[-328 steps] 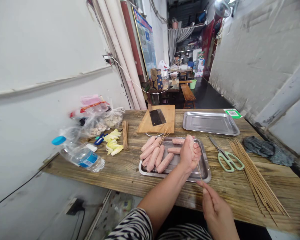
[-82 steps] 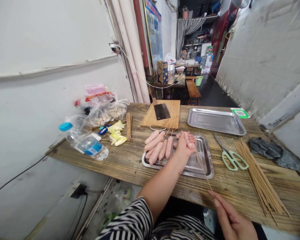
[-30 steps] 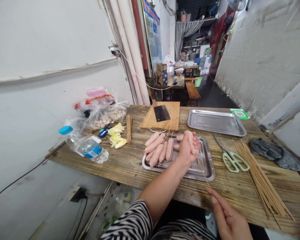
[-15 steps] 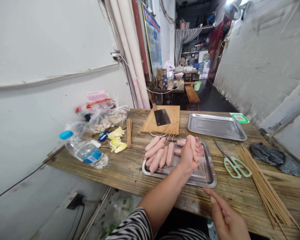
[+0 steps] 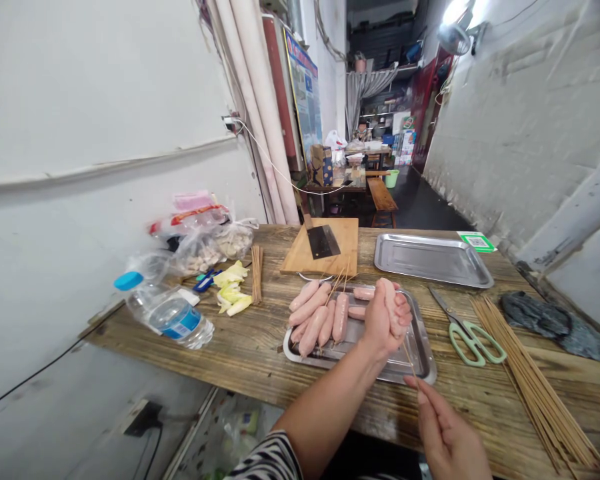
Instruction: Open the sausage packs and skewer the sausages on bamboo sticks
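Note:
My left hand (image 5: 384, 323) is wrapped round a pale pink sausage (image 5: 391, 303), held upright above the near metal tray (image 5: 300, 355). A thin wooden skewer (image 5: 410, 360) runs from the lower end of that sausage down to my right hand (image 5: 447, 427), which pinches it between thumb and fingers. How deep the skewer sits in the sausage is hidden by my left palm. Several more sausages (image 5: 313, 330) lie on the tray's left side, some with skewers sticking out. Two others (image 5: 357, 312) lie partly behind my left hand.
To the right are green-handled scissors (image 5: 475, 343), a bundle of skewers (image 5: 535, 387) and a dark plastic bag (image 5: 555, 323). Behind stand a cutting board (image 5: 347, 250) with a cleaver (image 5: 324, 242) and a second metal tray (image 5: 433, 259). A water bottle (image 5: 183, 323) lies at left near cabbage leaves (image 5: 233, 293).
The view has tilted slightly, so the table sits a little lower. Both hands keep their hold on the sausage and skewer, with little visible movement between them.

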{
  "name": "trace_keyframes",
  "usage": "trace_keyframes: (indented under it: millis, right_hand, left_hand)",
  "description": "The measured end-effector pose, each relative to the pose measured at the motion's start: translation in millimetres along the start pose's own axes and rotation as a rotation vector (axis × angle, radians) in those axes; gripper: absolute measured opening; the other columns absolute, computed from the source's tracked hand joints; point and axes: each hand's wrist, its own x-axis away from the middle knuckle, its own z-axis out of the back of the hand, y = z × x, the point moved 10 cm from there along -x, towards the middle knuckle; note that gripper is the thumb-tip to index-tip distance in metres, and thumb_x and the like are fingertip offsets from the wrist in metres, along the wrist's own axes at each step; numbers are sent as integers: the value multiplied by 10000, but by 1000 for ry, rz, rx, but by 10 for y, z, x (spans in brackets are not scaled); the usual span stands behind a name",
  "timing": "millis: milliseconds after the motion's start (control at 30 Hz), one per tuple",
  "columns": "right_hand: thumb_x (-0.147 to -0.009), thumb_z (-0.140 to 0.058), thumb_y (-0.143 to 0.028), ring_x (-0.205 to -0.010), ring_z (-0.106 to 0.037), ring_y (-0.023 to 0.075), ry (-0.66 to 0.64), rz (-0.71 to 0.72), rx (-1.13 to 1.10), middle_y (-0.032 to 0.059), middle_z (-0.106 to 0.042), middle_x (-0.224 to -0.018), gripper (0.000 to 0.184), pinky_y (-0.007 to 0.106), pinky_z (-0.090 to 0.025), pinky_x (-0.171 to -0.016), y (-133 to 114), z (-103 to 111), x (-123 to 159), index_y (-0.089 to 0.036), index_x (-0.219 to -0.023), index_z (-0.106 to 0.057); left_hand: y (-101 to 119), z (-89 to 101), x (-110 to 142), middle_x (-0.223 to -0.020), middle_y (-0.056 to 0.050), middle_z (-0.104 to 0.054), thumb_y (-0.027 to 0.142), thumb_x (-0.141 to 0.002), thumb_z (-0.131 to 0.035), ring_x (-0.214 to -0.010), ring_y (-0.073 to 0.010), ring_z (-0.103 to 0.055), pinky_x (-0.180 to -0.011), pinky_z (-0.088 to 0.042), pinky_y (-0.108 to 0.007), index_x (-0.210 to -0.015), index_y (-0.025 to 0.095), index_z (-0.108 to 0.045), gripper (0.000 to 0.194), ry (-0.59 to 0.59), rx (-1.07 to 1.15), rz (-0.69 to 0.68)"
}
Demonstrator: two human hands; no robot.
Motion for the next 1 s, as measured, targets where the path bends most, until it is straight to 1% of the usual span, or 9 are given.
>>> trace_keyframes:
  millis: [133,233,333,400,467,667,767,867,1000]
  right_hand:
    - [-921,-410,-385,-931,-670,181,-19,-35,-3,122,-685,-1049,409,229,-521,-823,41,-19,-18,-107,-1127,-630]
    - [-917,-411,-405,-869,-685,179,-32,-58,-11,118,-696,-1017,426,218,-535,-778,73,-22,-47,-105,-1127,-628]
    - [-907,-422,-427,-846,-688,173,-31,-66,-15,116,-703,-996,436,208,-527,-789,65,-25,-81,-102,-1098,-640]
    - [-907,-415,-440,-856,-685,175,10,-95,-28,108,-706,-986,443,216,-520,-813,67,-3,-90,-109,-1095,-640]
    - [-902,-416,-459,-864,-682,179,42,-116,-42,100,-710,-968,449,216,-523,-802,59,0,-85,-118,-1084,-644]
    - [-893,-419,-489,-867,-678,191,139,-146,-74,84,-714,-890,443,204,-547,-679,68,11,-53,-147,-1047,-654]
    - [-895,-426,-450,-863,-681,196,113,-121,-60,87,-716,-921,408,222,-555,-685,58,-4,-93,-147,-1048,-651]
    - [-887,-431,-413,-805,-693,192,72,-66,-14,91,-718,-926,383,225,-560,-668,-6,-5,-163,-134,-1026,-654]
    - [-886,-408,-406,-716,-697,183,118,-8,26,91,-725,-868,389,211,-557,-603,-133,59,-235,-124,-976,-660]
  left_hand:
    - [-3,-13,2,-609,45,-363,532,-767,-624,-434,-37,-317,-353,-220,-116,-875,169,-475,407,-6,-18,-4]
    - [-15,-25,2,-609,44,-368,533,-761,-630,-433,-38,-319,-355,-216,-122,-879,171,-476,411,-20,-17,-11]
    - [-24,-40,3,-612,43,-375,538,-766,-622,-432,-38,-315,-358,-210,-125,-883,175,-472,410,-37,-16,-17]
    - [-35,-44,5,-614,42,-377,549,-766,-615,-431,-39,-311,-359,-204,-128,-887,177,-468,418,-39,-19,-11]
    - [-39,-52,9,-615,42,-376,556,-765,-611,-432,-41,-313,-359,-200,-131,-889,179,-464,423,-44,-23,-9]
    - [-29,-76,20,-611,44,-372,551,-768,-609,-437,-42,-326,-361,-195,-134,-884,187,-451,414,-61,-31,-16]
    - [-32,-73,23,-605,46,-371,561,-755,-617,-433,-41,-321,-358,-188,-134,-880,190,-448,427,-55,-37,-14]
    - [-33,-69,25,-604,47,-374,562,-749,-623,-431,-41,-319,-356,-191,-135,-877,191,-447,430,-47,-43,-14]
    - [-34,-69,26,-604,48,-372,568,-744,-625,-429,-42,-317,-356,-197,-135,-875,191,-449,436,-42,-47,-14]
